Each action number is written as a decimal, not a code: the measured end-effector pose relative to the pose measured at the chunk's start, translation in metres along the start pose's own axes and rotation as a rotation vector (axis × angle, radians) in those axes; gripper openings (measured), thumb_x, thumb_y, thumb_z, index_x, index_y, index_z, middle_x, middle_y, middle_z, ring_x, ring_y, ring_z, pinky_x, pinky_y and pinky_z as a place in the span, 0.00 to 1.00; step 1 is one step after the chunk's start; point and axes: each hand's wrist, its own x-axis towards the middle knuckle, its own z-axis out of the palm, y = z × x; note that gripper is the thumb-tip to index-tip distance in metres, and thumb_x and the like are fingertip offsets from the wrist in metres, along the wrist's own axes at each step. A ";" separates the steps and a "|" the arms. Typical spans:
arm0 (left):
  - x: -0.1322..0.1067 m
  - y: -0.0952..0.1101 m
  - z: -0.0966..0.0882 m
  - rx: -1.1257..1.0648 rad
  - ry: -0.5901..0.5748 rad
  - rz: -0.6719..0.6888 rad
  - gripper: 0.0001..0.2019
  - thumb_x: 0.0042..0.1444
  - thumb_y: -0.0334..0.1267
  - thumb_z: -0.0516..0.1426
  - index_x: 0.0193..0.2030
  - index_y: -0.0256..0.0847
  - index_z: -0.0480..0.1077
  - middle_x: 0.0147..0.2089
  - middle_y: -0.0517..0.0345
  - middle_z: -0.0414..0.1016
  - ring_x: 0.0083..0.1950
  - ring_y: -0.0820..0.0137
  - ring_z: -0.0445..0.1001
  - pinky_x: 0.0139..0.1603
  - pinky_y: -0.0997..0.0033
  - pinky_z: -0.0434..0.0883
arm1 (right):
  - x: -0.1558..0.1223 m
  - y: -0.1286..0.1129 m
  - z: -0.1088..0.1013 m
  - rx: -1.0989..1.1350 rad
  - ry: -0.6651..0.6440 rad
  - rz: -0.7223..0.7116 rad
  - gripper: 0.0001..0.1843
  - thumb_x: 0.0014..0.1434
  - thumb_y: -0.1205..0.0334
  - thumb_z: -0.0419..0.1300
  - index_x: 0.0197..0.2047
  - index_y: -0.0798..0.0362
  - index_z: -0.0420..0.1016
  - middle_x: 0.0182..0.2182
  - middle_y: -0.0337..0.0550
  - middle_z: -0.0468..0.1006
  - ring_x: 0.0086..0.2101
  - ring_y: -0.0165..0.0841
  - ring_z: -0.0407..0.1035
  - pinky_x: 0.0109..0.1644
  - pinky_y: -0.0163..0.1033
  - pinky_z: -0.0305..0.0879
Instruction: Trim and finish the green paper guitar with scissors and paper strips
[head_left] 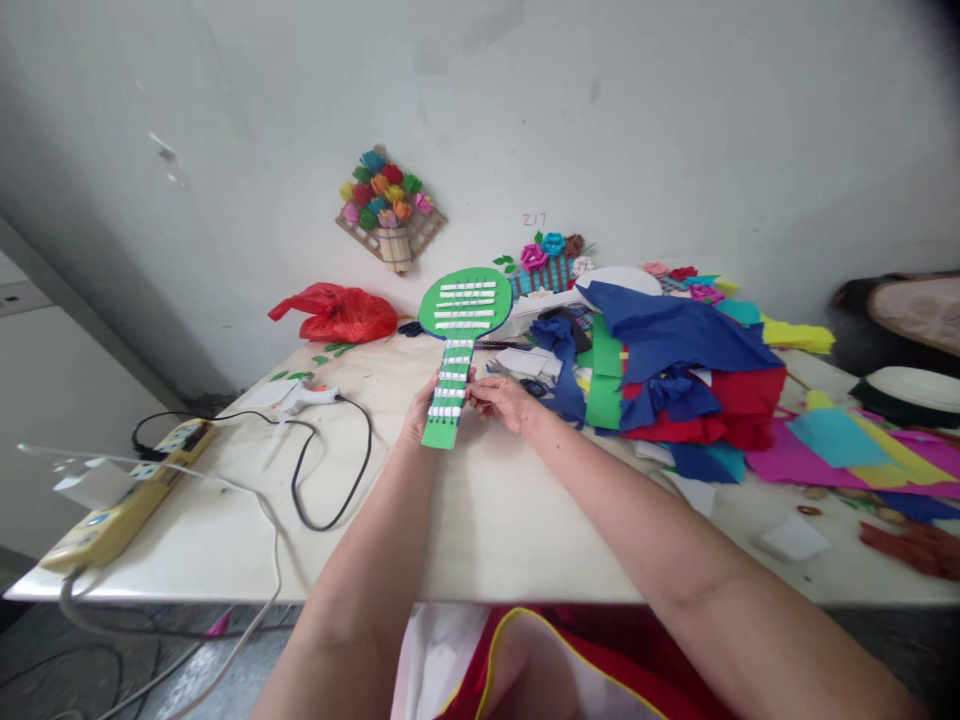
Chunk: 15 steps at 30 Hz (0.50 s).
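Note:
A green paddle-shaped paper craft is held up over the table, its round head at the top and its handle toward me. White strips run across it in rows, with thin dark lines crossing them. My left hand grips the handle from the left, partly hidden behind it. On the other side, my right hand is pinched closed at the handle's right edge. Whether its fingertips hold the edge or something small there, I cannot make out.
Left are a hot glue gun with a looping black cord, a power strip and a red plastic bag. Crumpled blue paper and other coloured sheets pile up at right. Paper flowers hang on the wall.

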 end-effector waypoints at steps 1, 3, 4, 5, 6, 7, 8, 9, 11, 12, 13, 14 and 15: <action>0.000 0.000 -0.001 0.005 -0.002 0.005 0.21 0.60 0.35 0.44 0.60 0.33 0.55 0.45 0.43 0.73 0.41 0.64 0.75 0.36 0.69 0.73 | 0.000 0.000 0.000 -0.007 0.002 -0.004 0.16 0.36 0.54 0.67 0.23 0.58 0.73 0.17 0.35 0.69 0.17 0.22 0.59 0.18 0.30 0.54; 0.001 -0.001 -0.002 0.012 -0.004 0.011 0.21 0.60 0.35 0.44 0.59 0.33 0.56 0.45 0.43 0.73 0.40 0.65 0.75 0.36 0.69 0.73 | 0.000 0.000 0.000 -0.025 0.007 -0.020 0.16 0.36 0.54 0.67 0.22 0.58 0.73 0.17 0.35 0.69 0.17 0.22 0.59 0.18 0.30 0.54; 0.001 -0.001 -0.002 0.013 -0.003 0.013 0.21 0.60 0.35 0.43 0.59 0.33 0.56 0.45 0.43 0.74 0.40 0.65 0.75 0.36 0.69 0.73 | 0.001 0.000 0.000 -0.037 0.010 -0.030 0.16 0.36 0.54 0.67 0.22 0.58 0.72 0.17 0.35 0.69 0.17 0.22 0.59 0.18 0.30 0.54; 0.001 -0.001 -0.001 0.014 0.000 0.014 0.20 0.60 0.35 0.43 0.59 0.33 0.56 0.44 0.44 0.74 0.40 0.65 0.75 0.36 0.69 0.73 | 0.001 0.000 0.000 -0.049 0.013 -0.039 0.15 0.36 0.54 0.66 0.22 0.58 0.72 0.17 0.35 0.69 0.17 0.22 0.59 0.17 0.30 0.54; 0.001 -0.001 -0.001 0.015 0.003 0.017 0.20 0.60 0.35 0.43 0.58 0.33 0.57 0.44 0.44 0.74 0.39 0.65 0.76 0.36 0.69 0.73 | 0.001 0.000 0.000 -0.061 0.016 -0.045 0.15 0.36 0.53 0.66 0.21 0.58 0.72 0.17 0.35 0.69 0.17 0.22 0.59 0.17 0.30 0.54; 0.001 -0.001 0.000 0.019 0.005 0.019 0.20 0.60 0.35 0.42 0.58 0.33 0.57 0.43 0.44 0.74 0.39 0.65 0.76 0.36 0.69 0.73 | 0.001 0.000 0.000 -0.073 0.019 -0.050 0.15 0.36 0.53 0.66 0.21 0.58 0.72 0.17 0.35 0.69 0.17 0.22 0.59 0.17 0.30 0.54; 0.001 -0.001 0.000 0.023 0.006 0.023 0.20 0.60 0.35 0.42 0.58 0.33 0.57 0.43 0.44 0.74 0.38 0.66 0.76 0.35 0.70 0.73 | 0.001 -0.001 0.000 -0.085 0.022 -0.055 0.15 0.37 0.53 0.66 0.21 0.58 0.72 0.17 0.35 0.69 0.17 0.22 0.59 0.17 0.30 0.54; 0.001 -0.001 0.000 0.028 0.004 0.029 0.19 0.60 0.35 0.42 0.57 0.33 0.58 0.43 0.44 0.74 0.38 0.66 0.76 0.35 0.70 0.73 | 0.001 -0.001 0.000 -0.097 0.026 -0.061 0.15 0.37 0.53 0.65 0.21 0.58 0.72 0.17 0.35 0.69 0.17 0.22 0.59 0.16 0.29 0.54; 0.001 -0.001 0.000 0.035 -0.002 0.044 0.19 0.60 0.34 0.42 0.57 0.34 0.59 0.42 0.45 0.74 0.38 0.66 0.76 0.35 0.70 0.73 | 0.001 -0.002 0.001 -0.127 0.037 -0.072 0.14 0.38 0.53 0.64 0.21 0.57 0.72 0.17 0.35 0.69 0.16 0.22 0.58 0.15 0.29 0.53; 0.001 -0.002 -0.001 0.038 -0.006 0.049 0.19 0.60 0.34 0.42 0.56 0.34 0.59 0.42 0.45 0.74 0.38 0.66 0.76 0.35 0.69 0.73 | 0.002 -0.002 0.001 -0.145 0.043 -0.078 0.14 0.39 0.53 0.64 0.21 0.57 0.72 0.17 0.35 0.69 0.16 0.22 0.58 0.15 0.29 0.52; 0.001 -0.002 -0.001 0.041 -0.009 0.055 0.18 0.60 0.34 0.43 0.56 0.34 0.59 0.42 0.45 0.74 0.38 0.65 0.76 0.35 0.69 0.73 | 0.002 -0.002 0.002 -0.167 0.049 -0.083 0.14 0.39 0.53 0.64 0.21 0.57 0.72 0.17 0.35 0.69 0.16 0.22 0.58 0.14 0.28 0.51; 0.002 -0.002 -0.002 0.043 -0.013 0.062 0.18 0.60 0.33 0.43 0.55 0.34 0.60 0.41 0.45 0.74 0.38 0.65 0.76 0.35 0.69 0.73 | 0.002 -0.002 0.002 -0.191 0.056 -0.089 0.14 0.40 0.53 0.63 0.21 0.57 0.72 0.17 0.36 0.69 0.16 0.22 0.58 0.14 0.28 0.51; 0.002 -0.002 -0.003 0.046 -0.017 0.068 0.18 0.60 0.33 0.43 0.55 0.34 0.60 0.41 0.44 0.74 0.38 0.65 0.76 0.35 0.69 0.73 | 0.003 -0.002 0.002 -0.217 0.063 -0.097 0.14 0.40 0.53 0.63 0.21 0.57 0.72 0.17 0.36 0.69 0.16 0.22 0.58 0.14 0.28 0.50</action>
